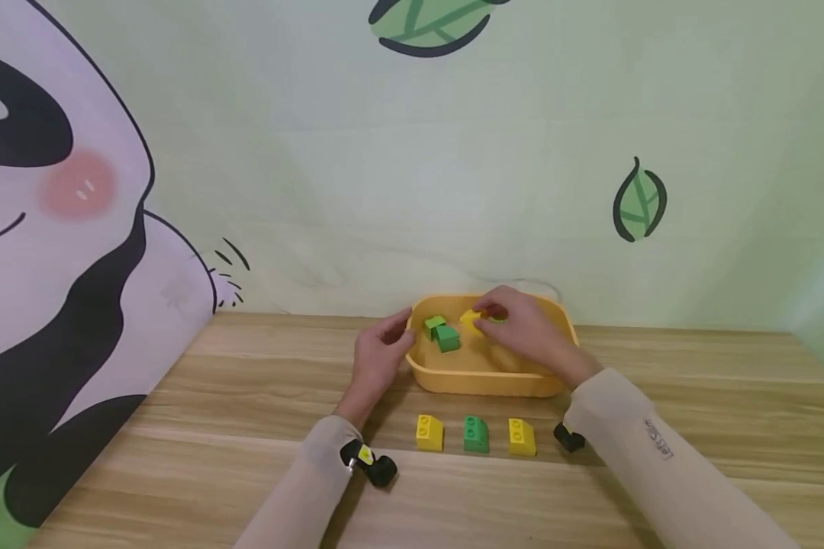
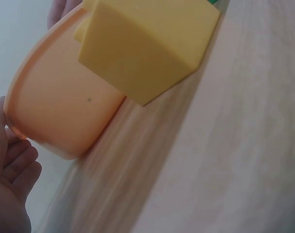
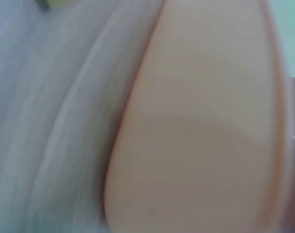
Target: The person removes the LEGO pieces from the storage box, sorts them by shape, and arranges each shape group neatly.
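Observation:
An orange plastic tub (image 1: 484,384) stands on the table near the wall. My left hand (image 1: 379,354) grips its left end, thumb at the rim and fingers against the outside in the left wrist view. Reaching over the tub, my right hand (image 1: 522,326) pinches a yellow toy block (image 1: 470,317) between thumb and fingers. A light green block (image 1: 434,324) and a darker green block (image 1: 448,338) lie inside at the left. Part of another light green piece shows behind the right hand. The right wrist view shows mostly the tub's blurred outer wall (image 3: 196,121).
In front of the tub, a yellow block (image 1: 429,433), a green block (image 1: 476,435) and another yellow block (image 1: 522,437) stand spaced in a row on the wooden table (image 1: 261,427). Behind rises a wall covering (image 1: 522,191) printed with leaves and a panda.

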The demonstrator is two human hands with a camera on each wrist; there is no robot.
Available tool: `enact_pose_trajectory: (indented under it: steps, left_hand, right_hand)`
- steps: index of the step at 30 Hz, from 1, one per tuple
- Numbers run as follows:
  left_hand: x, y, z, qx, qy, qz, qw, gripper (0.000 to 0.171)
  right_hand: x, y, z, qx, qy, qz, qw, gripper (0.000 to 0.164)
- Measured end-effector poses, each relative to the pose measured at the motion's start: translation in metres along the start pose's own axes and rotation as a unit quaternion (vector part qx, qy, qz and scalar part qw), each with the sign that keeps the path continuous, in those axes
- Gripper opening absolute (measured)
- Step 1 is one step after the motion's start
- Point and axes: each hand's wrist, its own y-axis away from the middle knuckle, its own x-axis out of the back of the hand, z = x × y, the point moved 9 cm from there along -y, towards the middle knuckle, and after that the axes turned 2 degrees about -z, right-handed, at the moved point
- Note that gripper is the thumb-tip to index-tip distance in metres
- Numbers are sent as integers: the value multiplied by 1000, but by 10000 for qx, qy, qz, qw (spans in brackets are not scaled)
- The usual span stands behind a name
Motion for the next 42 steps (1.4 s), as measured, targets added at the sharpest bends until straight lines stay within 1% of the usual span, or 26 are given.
enact_pose_trajectory:
  steps: [3,9,15,18,21,29,34,37,42]
  left_hand:
    - [0,0,0,-31,-19,13,10000,39]
    - [0,1,0,-32,1,19,10000,39]
    - [1,1,-1,-14,-24,11,10000,39]
    - [1,1,-3,51,-48,-1,10000,40]
    - [0,0,-4,105,-54,-31,9999,41]
    - [-1,1,-1,121,-66,-66,9999,41]
    - [0,1,-1,104,-102,-52,9999,40]
    - [0,0,-1,114,-119,-38,9999,40]
    - [0,1,-1,91,-118,-41,9999,39]
  right_hand:
    - [10,10,-5,-64,-7,174,9998,26]
    - [25,36,-12,193,-291,526,9980,23]
    - [39,64,-14,283,-747,610,9949,21]
    - [45,78,-14,226,-846,611,9943,21]
    - [50,91,-13,154,-833,610,9945,22]
    - [54,114,-4,16,-945,394,9947,24]
    - [54,127,4,-166,-1005,251,9945,24]
    - [52,132,9,-274,-1037,104,9942,24]
    - [48,137,16,-403,-1074,-282,9930,21]
